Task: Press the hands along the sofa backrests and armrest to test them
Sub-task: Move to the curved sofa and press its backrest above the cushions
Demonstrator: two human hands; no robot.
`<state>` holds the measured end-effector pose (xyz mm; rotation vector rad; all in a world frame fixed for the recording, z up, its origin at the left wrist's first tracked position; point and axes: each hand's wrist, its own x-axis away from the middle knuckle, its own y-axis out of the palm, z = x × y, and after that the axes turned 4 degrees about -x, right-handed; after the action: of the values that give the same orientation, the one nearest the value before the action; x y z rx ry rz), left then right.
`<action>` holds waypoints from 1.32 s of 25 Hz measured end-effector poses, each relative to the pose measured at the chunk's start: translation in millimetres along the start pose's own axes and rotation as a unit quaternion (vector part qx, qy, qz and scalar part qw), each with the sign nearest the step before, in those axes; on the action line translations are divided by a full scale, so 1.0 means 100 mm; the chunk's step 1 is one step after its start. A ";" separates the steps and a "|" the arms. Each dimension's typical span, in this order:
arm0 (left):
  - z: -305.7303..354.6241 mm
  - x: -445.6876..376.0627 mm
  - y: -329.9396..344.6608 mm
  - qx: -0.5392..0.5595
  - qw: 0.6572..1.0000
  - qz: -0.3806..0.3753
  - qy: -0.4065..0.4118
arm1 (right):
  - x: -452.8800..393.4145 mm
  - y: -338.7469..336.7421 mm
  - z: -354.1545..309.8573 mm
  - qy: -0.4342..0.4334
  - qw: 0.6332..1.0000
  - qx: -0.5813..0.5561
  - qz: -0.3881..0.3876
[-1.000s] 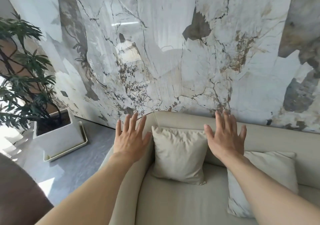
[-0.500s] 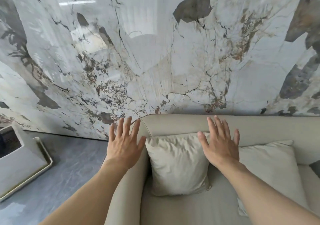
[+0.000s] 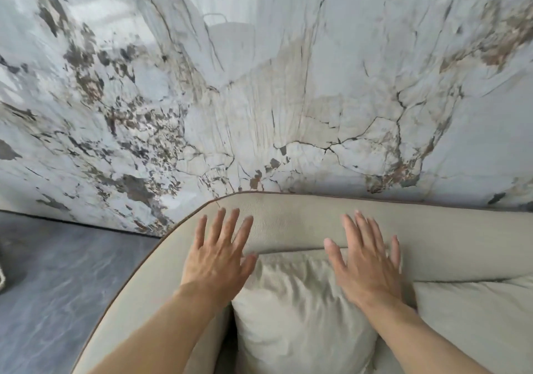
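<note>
Head view, fingers [image 3: 364, 231] spread over backrest [image 3: 291, 220]

bright, even daylight; glossy wall [image 3: 259, 85] glares; motion blur, bowed edges.

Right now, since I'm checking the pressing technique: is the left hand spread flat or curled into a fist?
Spread. The left hand lies palm-down at the backrest corner, fingers extended and fanned apart, none curled.

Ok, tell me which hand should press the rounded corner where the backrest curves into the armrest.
Left. The left hand lies spread over that rounded corner of the sofa already. The right hand sits further along the backrest, above the cushion.
</note>
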<state>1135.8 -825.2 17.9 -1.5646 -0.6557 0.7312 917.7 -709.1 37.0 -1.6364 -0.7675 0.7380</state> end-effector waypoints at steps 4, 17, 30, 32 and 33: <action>0.20 -0.28 0.56 -0.003 1.000 -0.013 0.027 | -0.09 0.65 0.10 -0.018 1.000 0.005 -0.025; 0.08 -0.65 1.11 -0.022 1.000 -0.002 -0.002 | -0.51 1.54 0.15 -0.020 0.999 -0.004 0.051; 0.00 -1.04 1.20 -0.046 0.999 0.006 0.012 | -0.86 1.75 0.11 -0.014 0.994 -0.001 0.107; -0.02 -1.10 1.20 -0.048 0.999 0.009 0.014 | -0.91 1.75 0.10 -0.012 0.994 0.001 0.113; -0.03 -1.13 1.21 -0.048 0.999 0.010 0.015 | -0.94 1.76 0.09 -0.011 0.993 0.001 0.116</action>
<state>1066.2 -926.6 -92.3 -1.6697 -0.6616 0.6987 873.0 -807.2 -130.5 -1.7369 -0.5974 0.9217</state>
